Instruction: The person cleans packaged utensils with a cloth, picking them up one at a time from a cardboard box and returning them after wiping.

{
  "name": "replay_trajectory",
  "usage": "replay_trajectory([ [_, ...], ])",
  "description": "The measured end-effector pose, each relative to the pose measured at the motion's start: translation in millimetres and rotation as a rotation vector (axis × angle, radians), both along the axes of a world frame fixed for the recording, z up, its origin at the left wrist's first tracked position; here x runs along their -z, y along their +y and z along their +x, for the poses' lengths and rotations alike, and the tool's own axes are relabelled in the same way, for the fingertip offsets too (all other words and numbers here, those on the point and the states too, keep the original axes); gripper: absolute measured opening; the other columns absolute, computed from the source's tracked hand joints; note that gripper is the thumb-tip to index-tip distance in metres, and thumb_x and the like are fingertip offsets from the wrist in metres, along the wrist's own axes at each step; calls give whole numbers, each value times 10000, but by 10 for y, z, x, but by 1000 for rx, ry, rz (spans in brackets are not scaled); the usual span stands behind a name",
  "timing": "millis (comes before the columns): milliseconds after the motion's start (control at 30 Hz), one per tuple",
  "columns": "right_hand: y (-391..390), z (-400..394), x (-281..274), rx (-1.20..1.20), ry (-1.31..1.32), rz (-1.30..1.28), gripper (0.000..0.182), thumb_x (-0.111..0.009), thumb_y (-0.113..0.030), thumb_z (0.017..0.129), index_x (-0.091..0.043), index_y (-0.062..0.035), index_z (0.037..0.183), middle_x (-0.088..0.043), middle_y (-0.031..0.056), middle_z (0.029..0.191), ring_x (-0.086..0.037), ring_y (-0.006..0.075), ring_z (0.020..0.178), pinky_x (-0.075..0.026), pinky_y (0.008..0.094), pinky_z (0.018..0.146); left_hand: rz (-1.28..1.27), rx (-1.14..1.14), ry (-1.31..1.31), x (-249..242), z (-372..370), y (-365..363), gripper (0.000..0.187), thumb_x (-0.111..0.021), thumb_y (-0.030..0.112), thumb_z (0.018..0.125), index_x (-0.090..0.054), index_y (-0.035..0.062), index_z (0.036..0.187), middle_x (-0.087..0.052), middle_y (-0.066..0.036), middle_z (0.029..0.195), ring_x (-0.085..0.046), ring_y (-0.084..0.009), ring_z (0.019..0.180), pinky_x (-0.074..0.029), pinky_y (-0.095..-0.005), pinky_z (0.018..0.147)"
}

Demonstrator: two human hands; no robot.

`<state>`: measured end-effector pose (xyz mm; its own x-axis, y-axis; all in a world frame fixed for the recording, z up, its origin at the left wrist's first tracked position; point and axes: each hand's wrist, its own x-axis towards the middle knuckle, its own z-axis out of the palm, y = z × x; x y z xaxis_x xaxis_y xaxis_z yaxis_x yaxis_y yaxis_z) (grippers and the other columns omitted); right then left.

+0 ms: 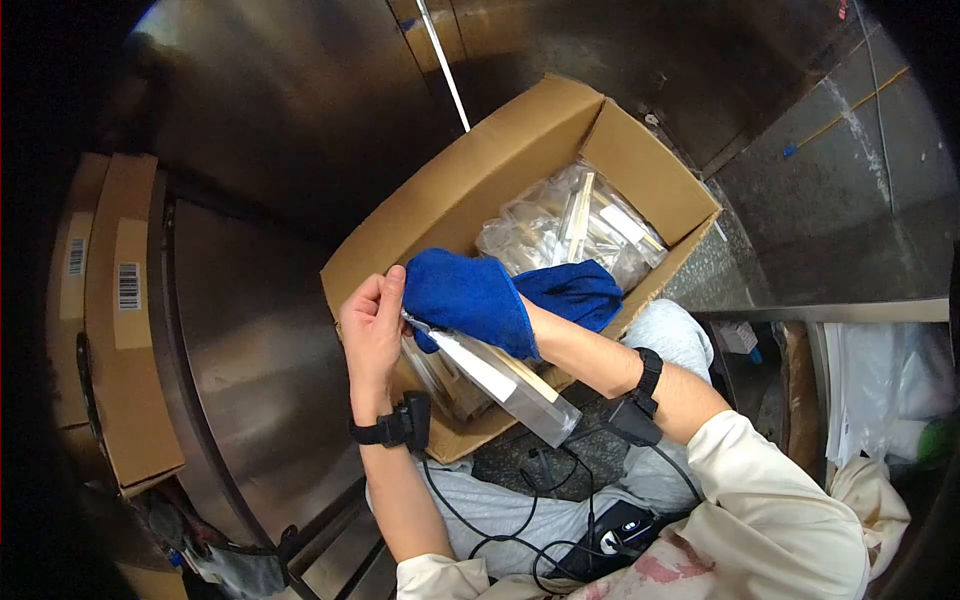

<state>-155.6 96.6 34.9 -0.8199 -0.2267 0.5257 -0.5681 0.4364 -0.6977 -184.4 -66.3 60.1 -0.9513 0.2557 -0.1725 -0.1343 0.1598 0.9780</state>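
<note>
My left hand is closed, thumb and fingers pinching the upper end of a long clear plastic packet. The packet slants down to the right and has a white strip and a yellowish strip inside. A blue cloth covers my right hand, hiding its fingers; only the wrist comes out from under it. This covered hand is right beside my left hand, at the packet's upper end. More blue cloth spreads behind my right forearm. Beneath both hands stands an open cardboard box, partly filled with similar clear packets.
Tall cardboard cartons with barcode labels stand at the left by a dark metal panel. Black cables run across my lap to a small device. Clear plastic bags are on a shelf at the right.
</note>
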Motion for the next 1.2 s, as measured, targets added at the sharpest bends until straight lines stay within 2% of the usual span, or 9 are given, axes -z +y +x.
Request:
replay_trajectory([
  [67,25,58,-135,-191,-120,-189,185,-702,-222,798,-632,-55,837,-650,171,857,-636,372,810,-506,439,676,3,-51,59,30,6,-60,404,-620,308,1002,-523,115,661,-445,70,572,-402,-25,495,-341,-210,460],
  [100,13,61,-117,-193,-122,-187,185,-702,-222,798,-632,-55,837,-650,171,857,-636,372,810,-506,439,676,5,-54,57,22,7,-80,404,-620,308,1002,-523,115,661,-445,70,572,-402,-25,495,-341,-210,460],
  [167,-23,61,-61,-185,80,45,263,-782,-206,725,-631,-47,870,-650,182,894,-629,374,822,-507,427,680,-10,-150,72,-42,18,-115,395,-623,283,1001,-529,108,660,-463,66,563,-411,-20,490,-338,-203,454],
  [200,-32,66,-38,-188,76,46,263,-782,-206,725,-631,-47,870,-650,182,894,-629,374,822,-507,427,680,15,-171,99,-56,16,-126,395,-619,273,1004,-536,102,658,-492,56,566,-427,-17,491,-338,-201,452],
  [367,-2,135,26,-308,-64,217,213,-671,-126,847,-621,-64,1044,-613,132,1010,-640,288,868,-521,374,689,-29,-286,219,14,-60,-278,391,-608,257,1010,-541,94,662,-520,42,583,-448,-16,505,-337,-198,452],
  [667,28,134,67,-488,-37,227,199,-651,-126,859,-610,-67,1044,-613,132,1049,-650,285,883,-523,385,686,53,-482,262,32,-129,-483,381,-592,266,1018,-538,97,681,-556,43,611,-435,-4,513,-326,-189,463],
  [867,171,83,81,-658,21,149,189,-637,-126,867,-603,-69,1044,-612,132,1075,-656,283,894,-524,392,684,97,-700,352,11,-217,-680,375,-602,299,1013,-555,88,706,-615,4,692,-545,-51,605,-428,-217,549],
  [1200,343,54,160,-734,-36,144,172,-616,-143,888,-604,-75,1045,-619,127,1083,-660,278,897,-528,394,696,206,-921,360,-81,-286,-768,348,-623,331,997,-605,86,749,-623,15,712,-530,-46,586,-401,-218,533],
])
